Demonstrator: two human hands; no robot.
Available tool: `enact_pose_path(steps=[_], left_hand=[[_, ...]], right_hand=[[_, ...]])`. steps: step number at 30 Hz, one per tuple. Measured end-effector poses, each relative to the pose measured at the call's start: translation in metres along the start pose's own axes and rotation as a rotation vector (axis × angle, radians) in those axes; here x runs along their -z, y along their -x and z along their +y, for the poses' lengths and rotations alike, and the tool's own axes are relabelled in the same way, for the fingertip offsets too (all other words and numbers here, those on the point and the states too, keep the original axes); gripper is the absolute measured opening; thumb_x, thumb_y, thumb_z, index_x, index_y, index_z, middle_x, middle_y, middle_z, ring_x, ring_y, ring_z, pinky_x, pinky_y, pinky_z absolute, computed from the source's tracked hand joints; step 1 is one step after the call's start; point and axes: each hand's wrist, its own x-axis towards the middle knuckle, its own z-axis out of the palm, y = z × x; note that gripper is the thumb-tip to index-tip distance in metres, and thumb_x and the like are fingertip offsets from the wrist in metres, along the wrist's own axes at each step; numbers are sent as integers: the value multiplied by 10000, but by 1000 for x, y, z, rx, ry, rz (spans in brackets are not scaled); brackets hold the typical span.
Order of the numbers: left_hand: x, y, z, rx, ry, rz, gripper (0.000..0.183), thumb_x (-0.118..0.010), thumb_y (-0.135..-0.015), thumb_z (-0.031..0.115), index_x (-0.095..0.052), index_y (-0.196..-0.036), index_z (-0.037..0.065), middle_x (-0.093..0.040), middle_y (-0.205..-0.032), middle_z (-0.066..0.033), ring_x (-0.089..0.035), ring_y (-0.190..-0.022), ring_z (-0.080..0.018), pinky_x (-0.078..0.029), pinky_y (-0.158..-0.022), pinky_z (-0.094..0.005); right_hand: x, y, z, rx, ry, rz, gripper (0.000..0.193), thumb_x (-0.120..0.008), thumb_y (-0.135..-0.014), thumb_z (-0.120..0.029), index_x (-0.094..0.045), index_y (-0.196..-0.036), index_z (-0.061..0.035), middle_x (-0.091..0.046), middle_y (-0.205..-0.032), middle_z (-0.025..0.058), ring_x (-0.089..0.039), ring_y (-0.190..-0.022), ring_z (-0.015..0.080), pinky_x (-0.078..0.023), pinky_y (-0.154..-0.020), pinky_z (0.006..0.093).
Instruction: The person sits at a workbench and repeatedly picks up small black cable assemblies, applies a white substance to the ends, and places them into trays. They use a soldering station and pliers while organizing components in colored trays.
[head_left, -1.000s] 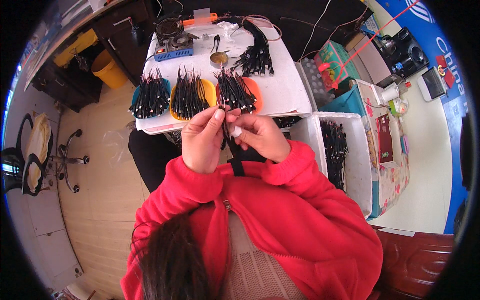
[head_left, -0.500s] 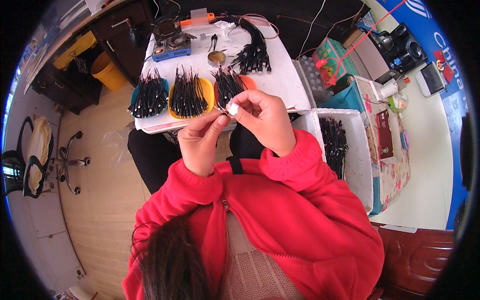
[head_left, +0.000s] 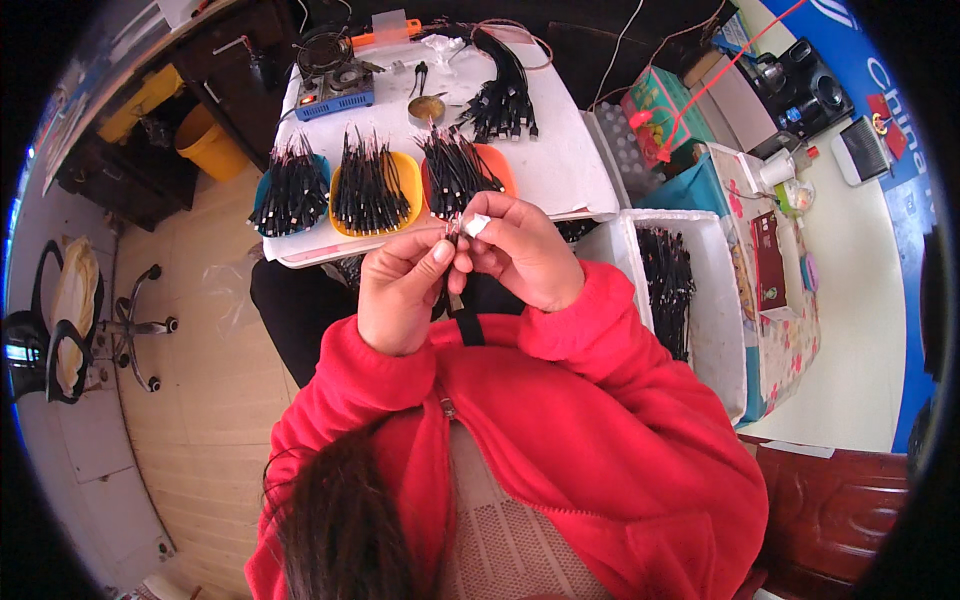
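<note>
In front of my chest, both hands meet over a thin black cable with fine bare wire ends sticking up. My left hand pinches the cable near those wire ends between thumb and fingers. My right hand is closed too, its fingertips pressed in at the same wires. A small white piece shows at its thumb tip; I cannot tell whether it is wrapped round the thumb or held. Just beyond my hands, black cables fill a teal tray, a yellow tray and an orange-red tray.
The white table also carries a blue heating device, a round tin, a bundle of black cables and an orange-handled tool. On my right, a white foam box holds more cables. An office chair stands left.
My hands have drawn closer together, and the right fingers have curled in and lowered to the wire ends. The view has shifted slightly.
</note>
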Motion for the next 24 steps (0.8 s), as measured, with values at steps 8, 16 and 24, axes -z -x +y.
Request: enact_pose_path(steps=[8, 16, 24], left_hand=[[5, -4, 8, 116, -285, -61, 162, -525, -939, 50, -650, -1009, -24, -663, -816, -68, -533, -608, -80, -418, -549, -199], [15, -14, -3, 123, -578, 4, 146, -522, -928, 30, -650, -945, -40, -629, -693, -36, -497, -582, -48, -411, -541, -185], [42, -40, -17, 46, -496, 164, 159, -564, -926, 100, -628, -848, -23, -510, -598, 20, -419, -528, -41, -308, -490, -197]], right_hand=[[15, -4, -9, -51, 114, -153, 125, -553, -932, -134, -541, -994, -26, -594, -814, 16, -581, -671, 78, -410, -564, 187], [46, -31, 23, -362, -328, -304, 210, -527, -938, -217, -548, -1058, -46, -598, -881, 42, -601, -742, 148, -489, -744, 310], [241, -191, -43, 230, 1072, 960, 290, -668, -789, -264, -654, -869, 14, -682, -847, 159, -660, -807, 290, -511, -744, 376]])
